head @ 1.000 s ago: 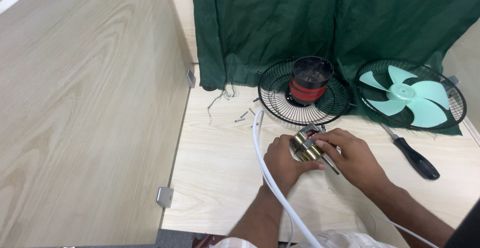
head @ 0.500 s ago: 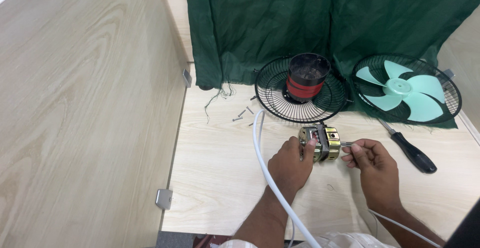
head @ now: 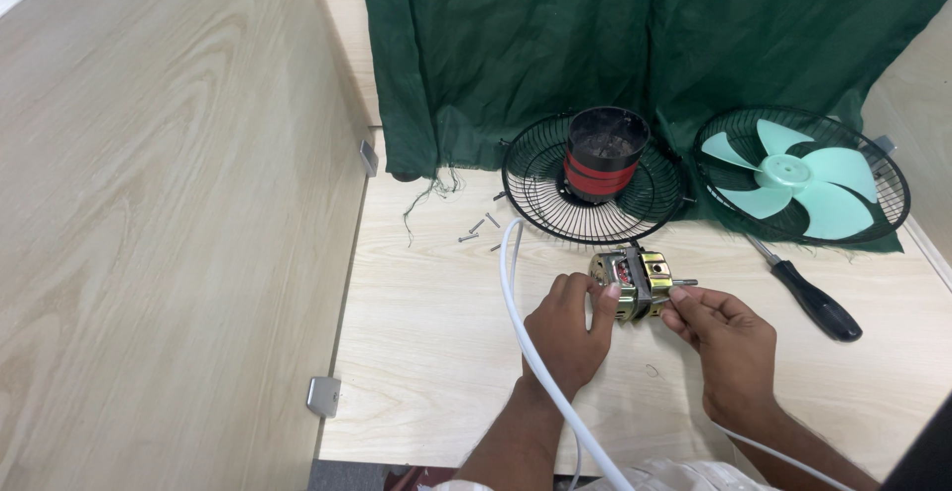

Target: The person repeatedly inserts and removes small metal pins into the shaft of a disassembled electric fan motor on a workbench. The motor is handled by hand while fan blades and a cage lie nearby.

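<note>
A small brass-coloured fan motor (head: 633, 280) with a steel shaft sticking out to the right is held between both hands just above the light wooden table (head: 426, 352). My left hand (head: 565, 335) grips its left end with fingers and thumb. My right hand (head: 724, 342) pinches its right end near the shaft. A white power cord (head: 513, 293) runs from the motor area past my left wrist toward me.
Behind the motor lies a black wire fan guard (head: 535, 184) with a black-and-red housing (head: 603, 154) on it. At the right a second guard (head: 892, 188) holds a mint-green blade (head: 793, 179). A black-handled screwdriver (head: 808, 298) and loose screws (head: 478, 228) lie nearby; a green cloth (head: 555, 45) hangs behind.
The hands, first clasped together over the motor, have spread apart. The motor now sits upright between them, with the right hand at the shaft end.
</note>
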